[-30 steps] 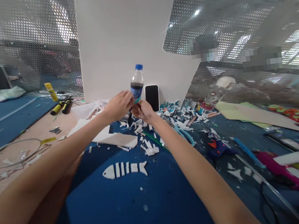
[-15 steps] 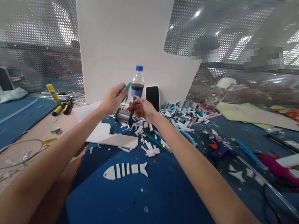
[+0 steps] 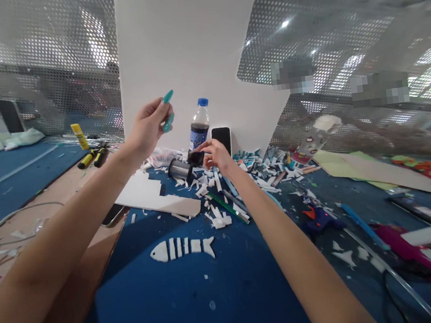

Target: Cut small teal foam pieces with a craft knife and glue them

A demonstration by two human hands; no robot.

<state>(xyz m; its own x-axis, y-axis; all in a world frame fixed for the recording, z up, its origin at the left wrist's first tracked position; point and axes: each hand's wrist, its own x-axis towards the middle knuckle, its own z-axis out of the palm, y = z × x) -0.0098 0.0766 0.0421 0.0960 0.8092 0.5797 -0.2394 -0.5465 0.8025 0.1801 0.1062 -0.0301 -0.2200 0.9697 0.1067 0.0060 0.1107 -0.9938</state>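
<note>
My left hand (image 3: 148, 127) is raised in front of the white board, pinching teal pointed pieces (image 3: 168, 97) whose exact kind I cannot make out. My right hand (image 3: 217, 155) reaches low among the scraps with its fingers curved and apart. Its fingertips are by the dark lower part of a blue-capped drink bottle (image 3: 199, 127); whether they touch it is unclear. Just left of those fingers lies a grey spool (image 3: 179, 170) on its side. Nearer me, white fish-shaped pieces (image 3: 174, 248) lie in a row on the blue mat (image 3: 202, 310).
White and teal scraps (image 3: 267, 168) surround the bottle base. A phone (image 3: 221, 139) leans on the white board (image 3: 185, 39). Yellow-black pliers (image 3: 91, 157) and a glue stick (image 3: 79, 136) sit left. A glue gun (image 3: 320, 220) and a magenta object (image 3: 416, 257) lie right.
My left hand has moved up and left with the teal pieces, away from the bottle. My right hand has shifted slightly right, its fingers further apart.
</note>
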